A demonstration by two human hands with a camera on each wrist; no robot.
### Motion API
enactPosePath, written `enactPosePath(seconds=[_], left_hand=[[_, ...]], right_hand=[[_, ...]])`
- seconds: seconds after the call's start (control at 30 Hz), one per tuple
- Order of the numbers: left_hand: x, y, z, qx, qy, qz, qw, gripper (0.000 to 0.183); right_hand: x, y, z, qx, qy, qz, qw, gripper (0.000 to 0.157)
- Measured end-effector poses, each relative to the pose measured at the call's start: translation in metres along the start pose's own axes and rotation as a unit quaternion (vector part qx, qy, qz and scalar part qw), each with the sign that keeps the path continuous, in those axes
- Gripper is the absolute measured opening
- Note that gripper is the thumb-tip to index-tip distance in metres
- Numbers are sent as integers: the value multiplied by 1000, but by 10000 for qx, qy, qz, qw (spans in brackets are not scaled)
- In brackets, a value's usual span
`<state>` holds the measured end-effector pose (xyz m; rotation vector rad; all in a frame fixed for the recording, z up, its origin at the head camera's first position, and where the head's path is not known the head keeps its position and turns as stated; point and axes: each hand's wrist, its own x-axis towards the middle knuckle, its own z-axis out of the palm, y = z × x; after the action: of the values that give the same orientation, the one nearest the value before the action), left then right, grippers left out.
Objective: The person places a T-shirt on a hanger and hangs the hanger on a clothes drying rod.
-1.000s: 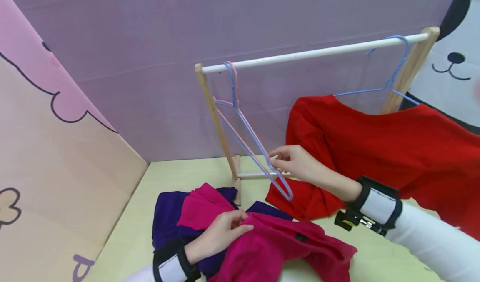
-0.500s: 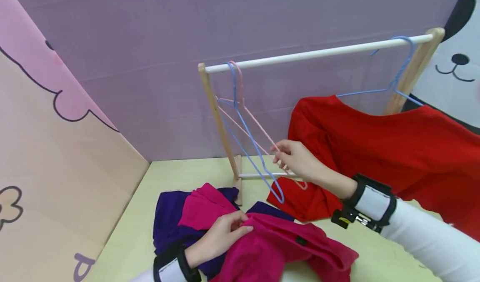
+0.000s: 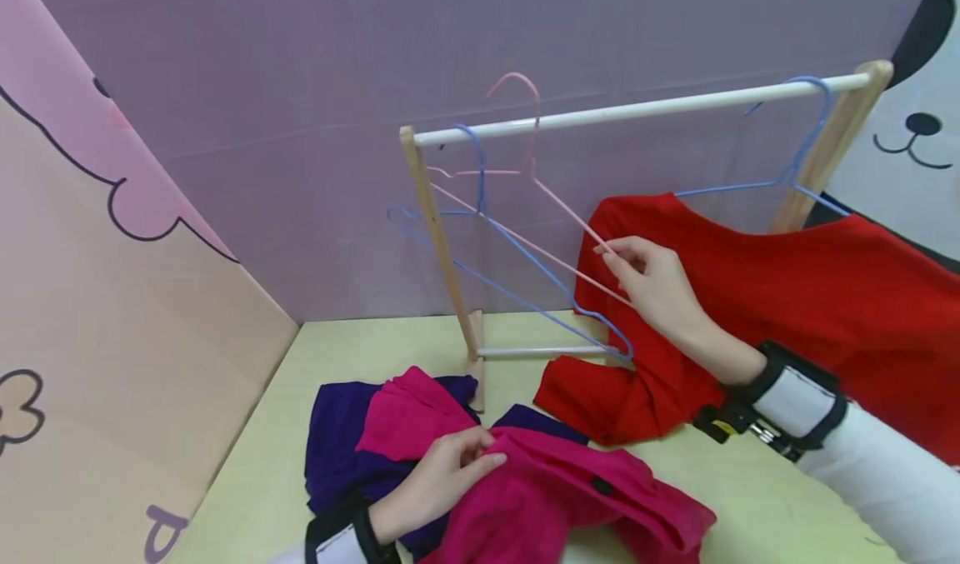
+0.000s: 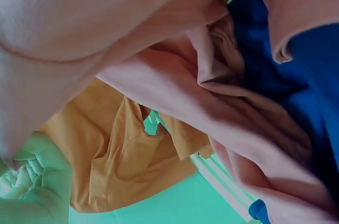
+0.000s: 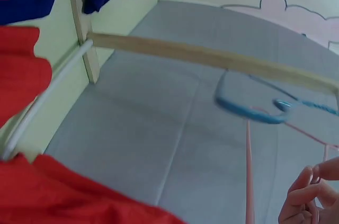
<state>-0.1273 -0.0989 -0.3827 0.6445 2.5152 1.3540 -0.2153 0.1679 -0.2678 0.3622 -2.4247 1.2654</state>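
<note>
Pinching the near arm of a pink hanger (image 3: 568, 210), the right hand (image 3: 658, 285) has its grip clamped between thumb and fingers. The hanger tilts, its hook at eleven o'clock from that hand, standing above the white rail (image 3: 652, 111). A blue hanger (image 3: 481, 191) hangs from the rail at ten o'clock, beside the left wooden post (image 3: 438, 239). At eight o'clock, the left hand (image 3: 442, 476) holds an edge of a magenta garment (image 3: 558, 481), its grip pressed together on the cloth. The garment lies crumpled toward three o'clock from that hand, a small black patch (image 3: 602, 486) showing near its opening. Dark purple cloth (image 3: 341, 431) lies partly under it on the tabletop (image 3: 258, 464), visible at ten o'clock from the left hand. At three o'clock from the right hand, a red garment (image 3: 772, 297) hangs from a second blue hanger (image 3: 798, 162), whose hook sits on the rail near two o'clock; a lower part of the red cloth reaches the tabletop.
</note>
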Motion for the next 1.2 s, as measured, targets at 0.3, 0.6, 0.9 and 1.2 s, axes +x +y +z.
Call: enactPosePath(seconds=[0.3, 0.6, 0.9, 1.2], left_hand=[[2, -3, -1, -71, 121, 66, 9999, 13], [1, -1, -3, -200, 199, 106, 9995, 14], [2, -1, -4, -132, 325, 272, 9990, 13], [3, -1, -2, 12, 521, 580, 9970, 14]], right_hand=[[-25, 31, -38, -200, 242, 194, 9993, 29], [-52, 59, -83, -431, 317, 626, 9966, 34], [-64, 66, -115, -987, 583, 1182, 9863, 41], [-64, 61, -130, -901, 839, 1241, 9846, 32]])
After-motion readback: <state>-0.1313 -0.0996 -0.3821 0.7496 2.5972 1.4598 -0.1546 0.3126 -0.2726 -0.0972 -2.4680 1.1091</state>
